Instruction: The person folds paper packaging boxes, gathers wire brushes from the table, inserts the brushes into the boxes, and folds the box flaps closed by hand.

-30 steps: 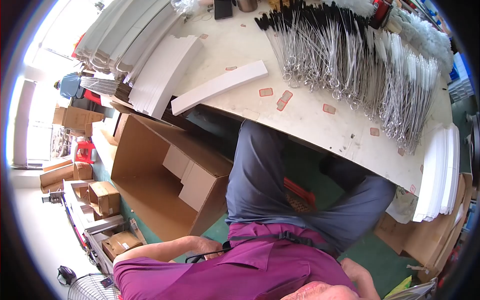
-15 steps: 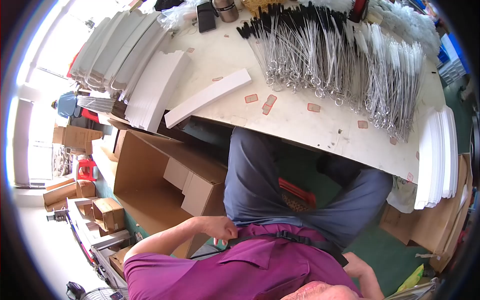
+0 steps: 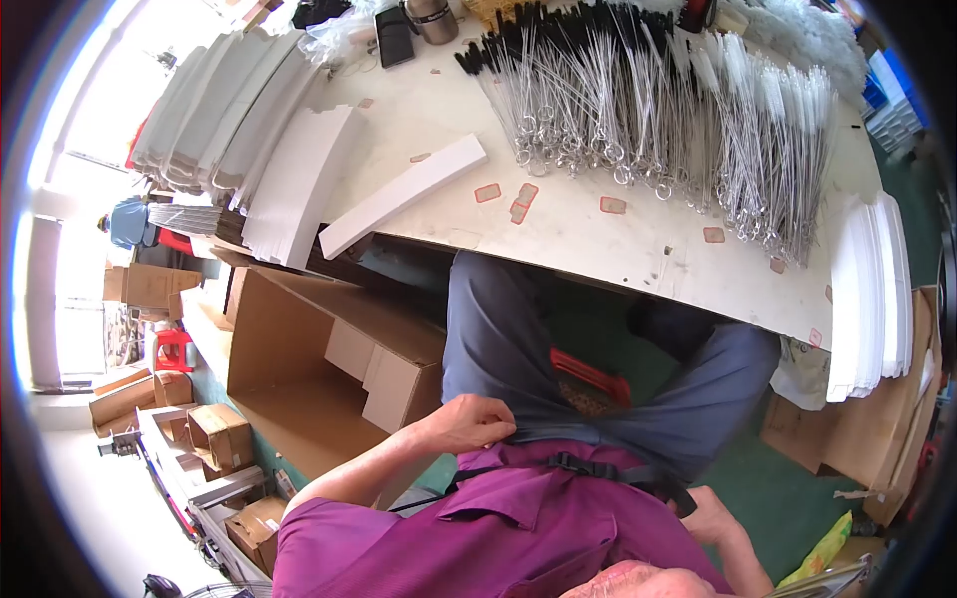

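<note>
My left hand is raised a little over my lap, beside my left thigh, with its fingers curled in and nothing visible in them. Low at my right side is my right hand, next to the loose end of a black strap; its fingers are mostly hidden. The strap with a black buckle runs across my waist. Ahead on the table, a long white box lies at a slant near the edge. Thin wire brushes with ring ends form a wide pile, some with black bristles, others white.
White folded cartons are stacked at the table's left, more white strips at its right edge. An open cardboard box stands left of my legs. A phone and a metal flask sit at the back.
My left hand has moved up and right, from the shirt hem to over my lap. My right hand has risen slightly toward the strap end. The view has shifted slightly; the table things look unchanged.
</note>
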### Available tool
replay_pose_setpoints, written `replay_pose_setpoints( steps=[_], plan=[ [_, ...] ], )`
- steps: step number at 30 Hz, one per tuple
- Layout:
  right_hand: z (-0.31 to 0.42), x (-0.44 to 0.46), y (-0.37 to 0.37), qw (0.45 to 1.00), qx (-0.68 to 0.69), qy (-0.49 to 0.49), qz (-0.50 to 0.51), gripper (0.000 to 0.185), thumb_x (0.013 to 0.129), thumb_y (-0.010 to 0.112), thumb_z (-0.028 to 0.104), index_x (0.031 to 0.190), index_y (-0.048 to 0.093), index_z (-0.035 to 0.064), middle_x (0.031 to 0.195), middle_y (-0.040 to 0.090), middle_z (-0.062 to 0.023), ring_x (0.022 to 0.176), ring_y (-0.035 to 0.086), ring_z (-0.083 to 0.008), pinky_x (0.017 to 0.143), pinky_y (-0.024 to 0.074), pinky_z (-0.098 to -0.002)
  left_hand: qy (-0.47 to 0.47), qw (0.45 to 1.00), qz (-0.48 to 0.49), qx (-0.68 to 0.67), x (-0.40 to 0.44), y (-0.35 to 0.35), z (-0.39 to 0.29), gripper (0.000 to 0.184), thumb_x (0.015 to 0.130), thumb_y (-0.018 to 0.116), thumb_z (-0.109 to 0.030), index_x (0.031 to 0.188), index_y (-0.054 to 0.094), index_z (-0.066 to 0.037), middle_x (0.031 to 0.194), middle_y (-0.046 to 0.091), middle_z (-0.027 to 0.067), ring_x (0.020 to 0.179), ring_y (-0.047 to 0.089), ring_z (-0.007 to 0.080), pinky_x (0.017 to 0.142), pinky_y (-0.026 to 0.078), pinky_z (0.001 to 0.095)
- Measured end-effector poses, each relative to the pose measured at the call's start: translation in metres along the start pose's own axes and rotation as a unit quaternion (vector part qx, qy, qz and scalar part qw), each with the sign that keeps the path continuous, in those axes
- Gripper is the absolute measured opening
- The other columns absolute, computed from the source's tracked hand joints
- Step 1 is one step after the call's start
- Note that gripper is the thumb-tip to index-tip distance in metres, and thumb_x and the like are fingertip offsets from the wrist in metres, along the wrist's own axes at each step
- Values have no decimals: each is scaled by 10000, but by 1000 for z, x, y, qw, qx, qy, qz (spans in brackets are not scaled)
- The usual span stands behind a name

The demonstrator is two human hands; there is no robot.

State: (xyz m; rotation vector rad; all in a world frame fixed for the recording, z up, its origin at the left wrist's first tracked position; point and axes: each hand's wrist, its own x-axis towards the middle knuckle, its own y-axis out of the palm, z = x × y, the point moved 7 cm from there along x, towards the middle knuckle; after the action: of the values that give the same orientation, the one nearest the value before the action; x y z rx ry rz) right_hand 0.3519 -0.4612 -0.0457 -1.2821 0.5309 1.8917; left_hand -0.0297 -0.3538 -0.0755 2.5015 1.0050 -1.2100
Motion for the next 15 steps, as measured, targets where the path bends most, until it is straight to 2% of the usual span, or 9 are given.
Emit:
replay_pose_setpoints(
  steps=[2, 4, 5, 7, 8, 11, 13, 15],
  plan=[
    [1, -1, -2, 1000, -18, -17, -6, 220, 812, 798, 227, 790, 716, 25, 715, 626, 61, 699, 546, -55, 639, 475, -286, 17, 1000, -4, 3, 5, 4, -6, 311, 1016, 640, -268, 1131, 711, 13, 870, 724, 63, 800, 686, 121, 732, 560, 293],
    [-13, 6, 0, 998, 37, -40, 32, 141, 782, 807, 161, 790, 733, 42, 726, 680, 3, 696, 621, -91, 662, 509, -297, 23, 1000, -15, 1, 8, 6, -15, 292, 1014, 653, -244, 1152, 709, 7, 882, 728, 53, 816, 687, 117, 753, 563, 291],
    [-18, 12, -1, 998, 24, -52, 26, 135, 791, 793, 161, 784, 730, 41, 731, 683, 4, 695, 622, -90, 668, 518, -298, 17, 1000, 3, 3, 10, 11, -15, 292, 1014, 653, -244, 1152, 709, 7, 882, 728, 53, 816, 687, 117, 753, 563, 291],
    [-6, 11, 2, 997, 53, -44, 46, 124, 792, 774, 151, 774, 725, 39, 738, 691, 2, 702, 632, -88, 677, 534, -300, 73, 996, -46, -22, 16, 10, -24, 269, 999, 682, -209, 1163, 712, 2, 930, 737, 57, 860, 689, 114, 791, 565, 293],
    [5, 8, 4, 993, 92, -29, 70, 116, 784, 769, 142, 768, 723, 37, 739, 697, -1, 709, 641, -87, 681, 540, -302, 52, 998, -26, -35, 16, 12, -32, 264, 985, 704, -175, 1173, 710, 11, 993, 745, 67, 911, 690, 115, 830, 564, 299],
    [3, 14, 9, 994, 84, -30, 56, 148, 741, 811, 136, 754, 709, 30, 686, 684, -4, 655, 632, -80, 629, 520, -277, 34, 998, 32, -35, 24, 24, -48, 267, 973, 714, -159, 1171, 714, 21, 1026, 748, 89, 934, 696, 128, 840, 566, 308],
    [-3, 19, 13, 993, 103, -26, 43, 158, 699, 829, 115, 739, 702, 29, 681, 688, -16, 639, 642, -92, 610, 519, -274, 110, 994, 15, 8, 25, 23, -66, 275, 942, 743, -133, 1164, 721, 27, 1014, 751, 105, 925, 709, 154, 843, 570, 315],
    [-3, 23, 11, 992, 112, -35, 39, 154, 699, 829, 116, 743, 706, 33, 689, 693, -17, 648, 647, -92, 615, 520, -272, 128, 991, 31, 30, 28, 27, -75, 286, 920, 762, -130, 1157, 725, 26, 1014, 752, 114, 923, 715, 171, 844, 572, 323]
  ],
)
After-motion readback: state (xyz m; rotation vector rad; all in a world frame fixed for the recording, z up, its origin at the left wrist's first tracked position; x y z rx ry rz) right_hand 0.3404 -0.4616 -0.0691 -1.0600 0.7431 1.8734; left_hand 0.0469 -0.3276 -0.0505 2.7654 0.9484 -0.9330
